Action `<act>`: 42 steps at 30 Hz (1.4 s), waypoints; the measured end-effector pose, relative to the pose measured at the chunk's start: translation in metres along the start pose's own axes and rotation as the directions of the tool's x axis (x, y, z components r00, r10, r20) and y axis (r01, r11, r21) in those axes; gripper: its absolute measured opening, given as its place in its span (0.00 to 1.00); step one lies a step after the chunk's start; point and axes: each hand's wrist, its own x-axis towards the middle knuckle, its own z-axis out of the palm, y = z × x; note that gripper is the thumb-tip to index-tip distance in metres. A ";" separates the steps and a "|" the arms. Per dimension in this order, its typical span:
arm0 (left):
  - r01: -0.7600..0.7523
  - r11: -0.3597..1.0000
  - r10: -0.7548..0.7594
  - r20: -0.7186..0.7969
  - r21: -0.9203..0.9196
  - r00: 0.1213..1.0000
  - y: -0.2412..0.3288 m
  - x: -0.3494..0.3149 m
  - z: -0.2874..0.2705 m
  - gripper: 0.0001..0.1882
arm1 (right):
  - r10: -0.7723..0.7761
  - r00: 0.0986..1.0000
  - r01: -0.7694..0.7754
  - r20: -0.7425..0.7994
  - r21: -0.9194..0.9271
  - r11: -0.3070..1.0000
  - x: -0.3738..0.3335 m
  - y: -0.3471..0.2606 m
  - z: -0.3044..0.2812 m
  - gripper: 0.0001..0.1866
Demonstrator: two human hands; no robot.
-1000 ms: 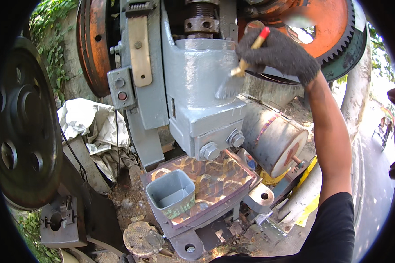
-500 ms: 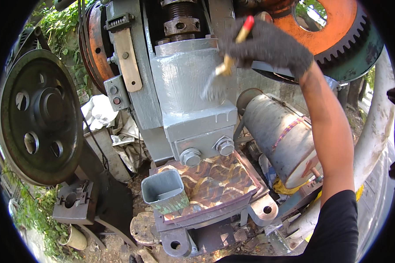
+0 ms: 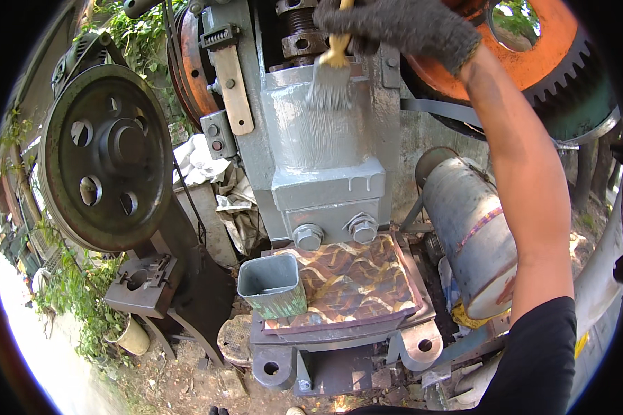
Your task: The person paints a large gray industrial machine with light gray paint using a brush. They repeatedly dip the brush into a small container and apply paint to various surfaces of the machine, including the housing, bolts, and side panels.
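My right hand (image 3: 412, 28), in a dark knit glove, grips a paintbrush (image 3: 331, 79) by its wooden handle. The bristles, loaded with grey paint, point down against the upper front of the machine's grey block (image 3: 318, 138). That block has a wet-looking sheen, brush streaks and drips along its lower ledge. Below it, a square paint container (image 3: 270, 306), grey inside and green-streaked outside, stands on the left of a patterned sheet (image 3: 356, 277) covering the machine bed. At the bottom edge, dark tips that look like my gloved left hand (image 3: 218, 411) barely show; its fingers are mostly hidden.
Two large bolts (image 3: 308, 236) stick out under the block. A dark flywheel (image 3: 111, 159) on another machine stands at left. At upper right is an orange toothed gear (image 3: 540, 55). A grey metal drum (image 3: 471, 232) lies on the right. White sheeting (image 3: 201, 159) lies behind.
My right hand has moved up and slightly left, bringing the brush from the block's right side to its upper front. The whole view has shifted, moving the machine rightward in the picture.
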 end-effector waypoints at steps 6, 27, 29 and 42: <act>-0.019 1.000 0.019 0.011 -0.010 1.000 -0.004 0.008 0.005 0.33 | -0.172 0.975 0.178 -0.141 0.028 0.984 -0.013 -0.020 -0.018 0.09; -0.045 0.995 0.060 0.177 -0.088 0.982 0.014 0.077 0.055 0.31 | -0.506 0.837 0.201 -0.206 -0.745 0.636 -0.136 0.037 0.126 0.27; -0.063 0.994 0.080 0.210 -0.085 0.974 0.010 0.075 0.058 0.31 | -0.478 0.862 0.232 -0.171 -0.704 0.671 -0.129 0.041 0.133 0.28; -0.037 0.990 0.063 0.201 -0.133 0.978 0.000 0.070 0.065 0.30 | -0.442 0.772 0.354 -0.456 -0.268 0.896 -0.106 0.020 0.102 0.13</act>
